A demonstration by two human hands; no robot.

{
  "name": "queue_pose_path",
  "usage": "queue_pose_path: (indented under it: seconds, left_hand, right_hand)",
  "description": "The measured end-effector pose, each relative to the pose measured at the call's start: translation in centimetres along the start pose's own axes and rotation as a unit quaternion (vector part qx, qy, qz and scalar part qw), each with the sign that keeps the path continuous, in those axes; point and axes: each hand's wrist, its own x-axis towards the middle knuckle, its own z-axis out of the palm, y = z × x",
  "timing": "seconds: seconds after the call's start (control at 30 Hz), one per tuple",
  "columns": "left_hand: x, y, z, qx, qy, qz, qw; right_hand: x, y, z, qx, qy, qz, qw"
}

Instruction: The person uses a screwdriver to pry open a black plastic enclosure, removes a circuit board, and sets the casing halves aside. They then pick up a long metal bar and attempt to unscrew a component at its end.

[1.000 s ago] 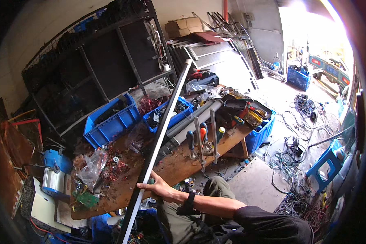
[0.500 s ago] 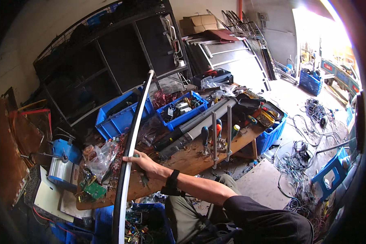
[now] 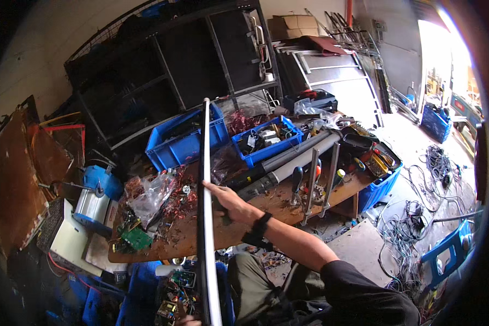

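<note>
A long, straight black-and-white tube (image 3: 207, 217) rises from the lower edge over the workbench, a pale cap at its far end. My right hand (image 3: 234, 205), with a black band at the wrist, is closed on it about midway, the fingertips at its dark side. Part of my left hand (image 3: 189, 319) shows at the lower edge, against the tube's near end; it looks closed there, though most of it is cut off. Beneath the tube, a blue bin (image 3: 229, 296) holds circuit boards (image 3: 183, 279).
The wooden workbench (image 3: 173, 242) carries a clear plastic bag (image 3: 149, 201), a green board (image 3: 137, 237), blue crates (image 3: 187, 144), thick grey tubes (image 3: 288, 168), screwdrivers (image 3: 297, 179) and upright metal bars (image 3: 311, 187). Tangled cables (image 3: 410, 217) lie on the floor at right, near a blue stool (image 3: 445, 255).
The tube has swung more upright and moved right, with my right hand on it. My left hand has come into view at the lower edge. The whole view has shifted.
</note>
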Motion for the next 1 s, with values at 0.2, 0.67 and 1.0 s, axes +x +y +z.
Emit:
queue_pose_path:
  seconds: [0.2, 0.67, 1.0]
  left_hand:
    - [7.3, 3.3, 2.7, -0.15, -0.06, 0.0, 0.987]
    - [20.4, 11.4, 7.0, -0.189, -0.107, 0.113, 0.97]
    - [26.2, 14.9, 7.4, -0.232, -0.107, 0.128, 0.958]
  right_hand:
    - [-11.1, -0.7, -0.9, -0.056, 0.023, 0.003, 0.998]
    - [-29.6, -5.5, 4.3, -0.232, 0.039, -0.411, 0.881]
    - [-29.0, -9.4, 4.0, -0.259, 0.064, -0.521, 0.811]
